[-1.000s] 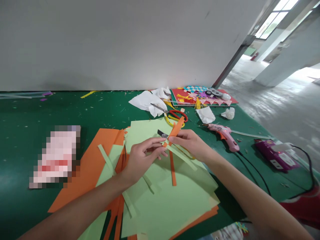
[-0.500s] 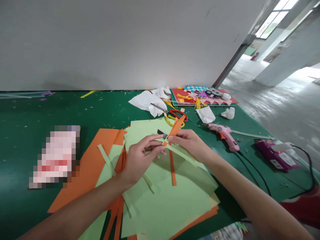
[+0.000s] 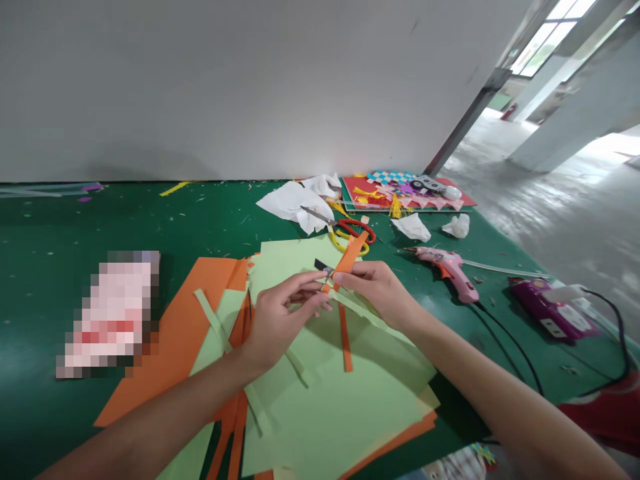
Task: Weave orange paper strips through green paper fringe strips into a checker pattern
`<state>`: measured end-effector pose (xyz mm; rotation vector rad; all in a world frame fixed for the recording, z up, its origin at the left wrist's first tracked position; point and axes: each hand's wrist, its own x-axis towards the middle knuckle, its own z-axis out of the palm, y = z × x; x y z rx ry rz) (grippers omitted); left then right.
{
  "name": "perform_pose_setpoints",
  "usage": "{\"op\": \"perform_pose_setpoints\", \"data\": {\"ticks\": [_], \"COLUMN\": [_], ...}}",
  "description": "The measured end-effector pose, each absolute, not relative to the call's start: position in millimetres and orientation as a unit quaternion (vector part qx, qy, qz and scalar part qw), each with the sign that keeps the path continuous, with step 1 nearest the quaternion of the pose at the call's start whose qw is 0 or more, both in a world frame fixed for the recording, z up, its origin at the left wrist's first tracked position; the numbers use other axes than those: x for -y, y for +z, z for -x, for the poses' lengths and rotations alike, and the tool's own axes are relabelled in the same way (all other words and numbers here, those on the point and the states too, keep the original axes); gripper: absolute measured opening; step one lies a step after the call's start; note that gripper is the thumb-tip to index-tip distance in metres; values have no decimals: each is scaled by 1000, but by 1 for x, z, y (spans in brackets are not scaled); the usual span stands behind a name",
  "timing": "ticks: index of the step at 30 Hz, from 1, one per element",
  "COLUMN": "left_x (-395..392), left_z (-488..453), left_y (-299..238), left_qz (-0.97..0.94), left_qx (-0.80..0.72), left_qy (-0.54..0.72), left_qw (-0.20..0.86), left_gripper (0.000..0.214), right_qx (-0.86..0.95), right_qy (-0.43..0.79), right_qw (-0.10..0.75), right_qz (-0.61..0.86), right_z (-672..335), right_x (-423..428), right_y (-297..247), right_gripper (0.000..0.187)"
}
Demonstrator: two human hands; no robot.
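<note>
My right hand (image 3: 385, 293) pinches an orange paper strip (image 3: 354, 251), whose free end points up and away. A pale green paper strip (image 3: 365, 313) trails under the right palm, crossing the orange one at the fingertips. Closed at the same crossing is my left hand (image 3: 283, 317), thumb and fingers on the lower end of the strips. Just beyond the left fingertips shows a small dark pointed object (image 3: 321, 265) that I cannot make out. Below lies a stack of light green sheets (image 3: 340, 393), with a loose orange strip (image 3: 346, 343) on it.
Orange sheets (image 3: 185, 313) and cut strips lie left. Red-and-yellow-handled scissors (image 3: 356, 231) and white tissue (image 3: 295, 203) are behind the stack. A pink glue gun (image 3: 453, 270) and purple power strip (image 3: 555, 313) with cords sit right. A grey wall (image 3: 225, 87) borders the table.
The orange strip's free end has tilted slightly lower, and the right fingers have shifted a little leftward. The left hand is almost still. Both hands keep their hold.
</note>
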<state>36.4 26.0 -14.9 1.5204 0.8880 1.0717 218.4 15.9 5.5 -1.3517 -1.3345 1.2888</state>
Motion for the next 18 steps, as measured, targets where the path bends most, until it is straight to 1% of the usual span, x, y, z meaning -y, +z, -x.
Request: {"op": "perform_pose_setpoints", "data": {"ticks": [9,13,16,18], "left_x": [-26,-27,-26,-26], "left_z": [-36,-36,-36,-35], "left_y": [-15,-16,-15,-15], "left_qz": [-639,-638,-650,-650], "left_qx": [-366,-370,-374,-379], "left_qy": [438,434,421,418], "left_qw": [516,517,511,509], "left_gripper": [23,34,28,28], "right_qx": [523,522,523,520], "right_qy": [519,528,527,529], "right_qw": [411,395,385,386], "right_qz": [537,541,547,548], "right_z": [-218,-219,-219,-219], "right_x": [-16,-16,-16,-15], "right_y": [7,8,9,10], "right_gripper": [34,34,34,35]}}
